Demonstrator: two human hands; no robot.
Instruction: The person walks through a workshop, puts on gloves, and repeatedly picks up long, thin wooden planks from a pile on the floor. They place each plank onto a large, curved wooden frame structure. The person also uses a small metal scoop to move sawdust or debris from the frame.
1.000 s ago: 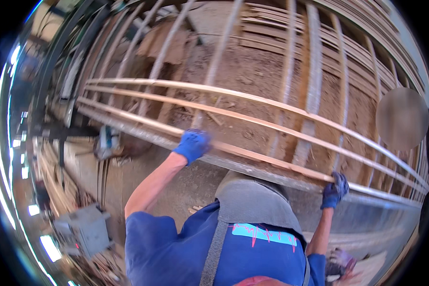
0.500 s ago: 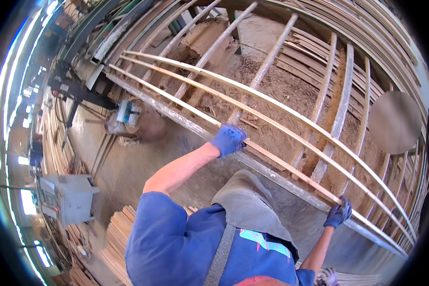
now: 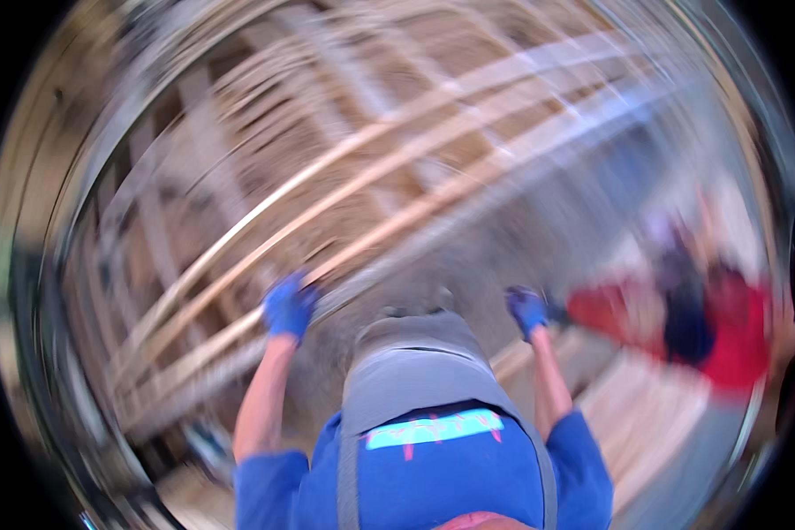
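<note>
head view | left blue-gloved hand point(image 3: 289, 306) is gripping a long pale wooden strip point(image 3: 389, 216) lying across the slatted timber frame point(image 3: 212, 132) | right blue-gloved hand point(image 3: 528, 309) is looking closed, grasp unclear in blur | judging: keeping both ends level is helping

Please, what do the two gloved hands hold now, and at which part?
The left hand is on a long wooden strip, near its lower end. The right hand is too blurred to tell.
</note>
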